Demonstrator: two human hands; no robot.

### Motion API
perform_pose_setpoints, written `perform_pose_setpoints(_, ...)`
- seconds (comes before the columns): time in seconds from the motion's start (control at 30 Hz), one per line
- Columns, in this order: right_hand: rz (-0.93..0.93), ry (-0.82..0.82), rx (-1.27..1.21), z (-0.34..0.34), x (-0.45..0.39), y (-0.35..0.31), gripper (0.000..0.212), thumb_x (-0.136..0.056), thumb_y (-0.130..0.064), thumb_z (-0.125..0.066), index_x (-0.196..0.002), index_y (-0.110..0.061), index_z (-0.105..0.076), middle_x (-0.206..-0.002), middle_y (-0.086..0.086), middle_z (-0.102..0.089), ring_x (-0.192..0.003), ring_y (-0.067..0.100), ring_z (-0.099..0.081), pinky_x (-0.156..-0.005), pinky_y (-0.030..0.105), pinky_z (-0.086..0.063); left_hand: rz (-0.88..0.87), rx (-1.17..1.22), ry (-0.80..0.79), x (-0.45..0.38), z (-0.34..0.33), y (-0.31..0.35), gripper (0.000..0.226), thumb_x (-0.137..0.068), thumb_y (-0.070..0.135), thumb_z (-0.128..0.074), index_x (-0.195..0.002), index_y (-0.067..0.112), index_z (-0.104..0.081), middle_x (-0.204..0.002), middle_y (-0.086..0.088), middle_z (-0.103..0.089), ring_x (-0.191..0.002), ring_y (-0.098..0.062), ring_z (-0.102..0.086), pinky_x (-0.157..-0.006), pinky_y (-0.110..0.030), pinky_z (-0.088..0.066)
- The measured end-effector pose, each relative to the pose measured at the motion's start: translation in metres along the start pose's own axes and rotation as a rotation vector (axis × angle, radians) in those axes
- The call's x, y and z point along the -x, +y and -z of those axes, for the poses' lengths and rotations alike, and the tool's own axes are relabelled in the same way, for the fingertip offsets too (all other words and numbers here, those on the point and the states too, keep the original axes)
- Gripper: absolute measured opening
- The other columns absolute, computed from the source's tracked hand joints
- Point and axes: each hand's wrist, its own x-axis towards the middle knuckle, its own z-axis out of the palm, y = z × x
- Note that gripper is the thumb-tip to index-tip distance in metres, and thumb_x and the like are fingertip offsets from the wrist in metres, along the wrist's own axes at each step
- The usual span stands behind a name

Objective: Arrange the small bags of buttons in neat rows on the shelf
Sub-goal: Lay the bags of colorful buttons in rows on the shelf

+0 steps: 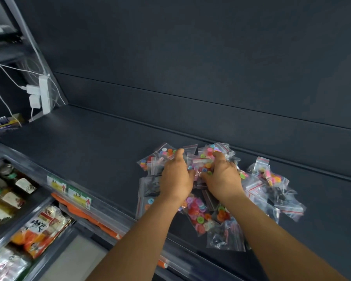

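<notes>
Loosely heaped clear button bags (199, 211) on dark shelf (89, 151), left hand (175, 175), right hand (223, 177) gripping some

Two bare forearms enter from the lower edge and narrow toward the wrists. The left hand (175, 175) and the right hand (223, 176) wear no gloves, rings, watches or bands. No sleeve shows on either arm up to the frame edge. Knuckles and finger backs face the camera.
</notes>
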Motion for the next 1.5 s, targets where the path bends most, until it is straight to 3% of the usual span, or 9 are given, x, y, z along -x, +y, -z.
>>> perform_pose_setpoints(0.13, -0.003, 0.063, -0.145, 0.005, 0.0, -0.001, 0.04, -0.082, -0.023, -0.067, -0.117, -0.013, -0.051, -0.09, 0.005, -0.066, -0.087, 0.027, -0.061, -0.074, 0.031, -0.048, -0.058, 0.067, 0.024, 0.0, 0.007, 0.002, 0.008, -0.088, 0.017, -0.064, -0.094, 0.016, -0.06, -0.077, 0.005, -0.058, -0.073, -0.016, -0.06, -0.057, -0.019, -0.038)
perform_pose_setpoints(0.23, 0.018, 0.136, -0.264, 0.017, 0.006, -0.001, 0.011, -0.082, -0.021, -0.067, -0.085, -0.019, -0.057, -0.066, -0.01, -0.058, -0.065, 0.015, -0.057, -0.058, 0.021, -0.041, -0.075, 0.168, 0.05, 0.002, 0.018, 0.005, 0.012, -0.086, 0.016, -0.066, -0.078, 0.02, -0.058, -0.071, 0.007, -0.06, -0.063, -0.009, -0.056, -0.052, -0.011, -0.036)
perform_pose_setpoints(0.3, 0.026, 0.192, -0.382, 0.031, 0.015, 0.0, 0.014, -0.081, -0.019, -0.067, -0.075, -0.025, -0.056, -0.066, -0.013, -0.06, -0.058, 0.004, -0.055, -0.05, 0.01, -0.038, -0.076, 0.244, 0.063, 0.006, 0.025, 0.012, 0.014, -0.085, 0.016, -0.065, -0.075, 0.018, -0.056, -0.07, 0.009, -0.061, -0.062, -0.005, -0.056, -0.051, -0.009, -0.039)
perform_pose_setpoints(0.47, -0.029, 0.308, -0.538, 0.07, 0.048, 0.009, 0.01, -0.082, -0.022, -0.069, -0.083, -0.027, -0.06, -0.075, -0.01, -0.068, -0.064, 0.004, -0.062, -0.054, 0.014, -0.046, -0.116, 0.363, 0.03, 0.026, 0.026, 0.042, 0.022, -0.088, 0.022, -0.063, -0.07, 0.017, -0.05, -0.07, 0.004, -0.062, -0.06, -0.01, -0.056, -0.048, -0.015, -0.038)
perform_pose_setpoints(0.63, -0.116, 0.429, -0.583, 0.103, 0.092, 0.044, 0.01, -0.079, -0.023, -0.071, -0.081, -0.027, -0.061, -0.073, -0.012, -0.071, -0.069, 0.003, -0.067, -0.059, 0.013, -0.049, -0.162, 0.508, -0.124, 0.065, 0.003, 0.084, 0.01, -0.085, 0.018, -0.065, -0.085, 0.01, -0.058, -0.079, 0.0, -0.068, -0.074, -0.018, -0.065, -0.068, -0.035, -0.052)
perform_pose_setpoints(0.8, -0.224, 0.489, -0.592, 0.139, 0.137, 0.09, 0.005, -0.082, -0.024, -0.069, -0.08, -0.024, -0.064, -0.076, -0.014, -0.073, -0.073, 0.01, -0.067, -0.068, 0.03, -0.054, -0.216, 0.575, -0.284, 0.112, -0.022, 0.128, 0.013, -0.084, 0.017, -0.064, -0.09, 0.007, -0.059, -0.081, -0.004, -0.069, -0.076, -0.026, -0.065, -0.07, -0.044, -0.053)
perform_pose_setpoints(1.13, -0.285, 0.511, -0.554, 0.211, 0.209, 0.195, 0.012, -0.083, -0.029, -0.067, -0.073, -0.024, -0.067, -0.061, -0.007, -0.065, -0.048, 0.001, -0.048, -0.044, 0.014, -0.038, -0.25, 0.577, -0.409, 0.202, -0.091, 0.22, 0.006, -0.085, 0.018, -0.064, -0.09, 0.021, -0.061, -0.081, 0.008, -0.07, -0.074, -0.013, -0.067, -0.065, -0.034, -0.055)
perform_pose_setpoints(1.37, -0.293, 0.448, -0.527, 0.273, 0.257, 0.288, 0.011, -0.086, -0.027, -0.066, -0.076, -0.021, -0.067, -0.064, -0.002, -0.066, -0.05, 0.004, -0.05, -0.047, 0.018, -0.042, -0.234, 0.52, -0.408, 0.275, -0.151, 0.294, 0.011, -0.085, 0.021, -0.064, -0.085, 0.013, -0.056, -0.076, -0.004, -0.068, -0.06, -0.019, -0.057, -0.054, -0.033, -0.043)
perform_pose_setpoints(1.5, -0.331, 0.441, -0.515, 0.304, 0.282, 0.333, 0.008, -0.084, -0.027, -0.067, -0.084, -0.019, -0.067, -0.075, 0.001, -0.071, -0.069, 0.021, -0.064, -0.064, 0.034, -0.051, -0.239, 0.496, -0.457, 0.313, -0.175, 0.33, 0.012, -0.086, 0.021, -0.064, -0.092, 0.013, -0.057, -0.079, -0.006, -0.068, -0.065, -0.024, -0.061, -0.057, -0.036, -0.048)
